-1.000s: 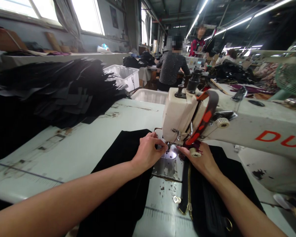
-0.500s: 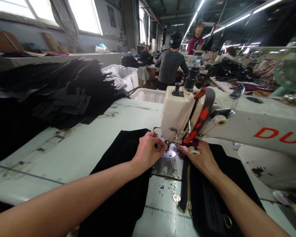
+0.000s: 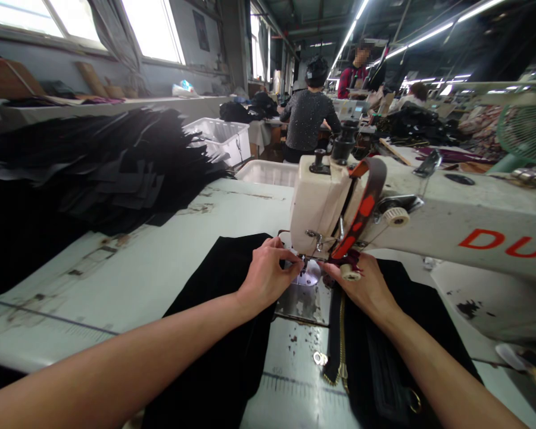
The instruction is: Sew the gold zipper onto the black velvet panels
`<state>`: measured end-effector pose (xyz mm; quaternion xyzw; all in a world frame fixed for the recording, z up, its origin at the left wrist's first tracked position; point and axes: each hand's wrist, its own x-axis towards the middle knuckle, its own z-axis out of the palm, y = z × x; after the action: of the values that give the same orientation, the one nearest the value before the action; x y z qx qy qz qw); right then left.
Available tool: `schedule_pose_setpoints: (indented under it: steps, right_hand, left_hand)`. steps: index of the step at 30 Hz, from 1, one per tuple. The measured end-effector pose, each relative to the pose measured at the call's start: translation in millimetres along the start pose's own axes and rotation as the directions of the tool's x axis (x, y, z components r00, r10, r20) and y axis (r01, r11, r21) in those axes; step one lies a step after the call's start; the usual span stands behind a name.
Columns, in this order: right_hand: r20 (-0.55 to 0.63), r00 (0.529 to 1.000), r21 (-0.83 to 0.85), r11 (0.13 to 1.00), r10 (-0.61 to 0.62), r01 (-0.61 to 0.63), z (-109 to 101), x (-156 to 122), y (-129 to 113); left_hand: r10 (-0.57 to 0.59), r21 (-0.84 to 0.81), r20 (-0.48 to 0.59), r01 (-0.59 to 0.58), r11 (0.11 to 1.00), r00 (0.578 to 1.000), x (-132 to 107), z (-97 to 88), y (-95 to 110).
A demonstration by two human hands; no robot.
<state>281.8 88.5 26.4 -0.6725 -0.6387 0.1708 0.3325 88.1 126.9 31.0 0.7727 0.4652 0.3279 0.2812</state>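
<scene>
Evidently, both hands are busy at the needle of the sewing machine, apart from each other, one on each side of the presser foot. The left hand has thumb and forefinger brought together at the tips beside the foot, perhaps for fine control; what they pinch, if anything, is too small to tell. The right hand points its thumb towards the foot; its other fingers are hidden, so I cannot tell whether they grip.

Black cloth lies under the left forearm, running to the table's near edge. Another dark piece, with a brass zipper along its left side, lies under the right forearm. Parted like this, they leave the lit needle plate visible, probably for a clear view. A stack of dark pieces fills the table's left side, seemingly within reach but clear of the needle.
</scene>
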Motion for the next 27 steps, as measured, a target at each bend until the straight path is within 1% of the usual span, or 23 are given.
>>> schedule_pose_setpoints:
  steps: [7,14,21,27]
  right_hand:
    - [-0.009,1.000,0.019,1.000,-0.022,0.022,2,0,-1]
    - [-0.014,0.998,0.103,0.993,-0.062,0.063,5,-2,-3]
    - [0.031,0.994,0.190,0.977,-0.103,0.095,14,-4,-2]
    - [0.012,0.994,0.198,0.974,-0.113,0.108,20,-5,-4]
  left_hand:
    - [-0.002,0.020,0.003,0.002,1.000,1.000,0,1.1,-1]
    - [0.007,0.047,0.011,-0.008,0.999,1.000,0,3.0,-2]
    - [0.015,0.062,0.010,-0.015,0.998,1.000,0,3.9,-3]
    - [0.022,0.079,0.002,-0.022,0.997,1.000,0,5.0,-3]
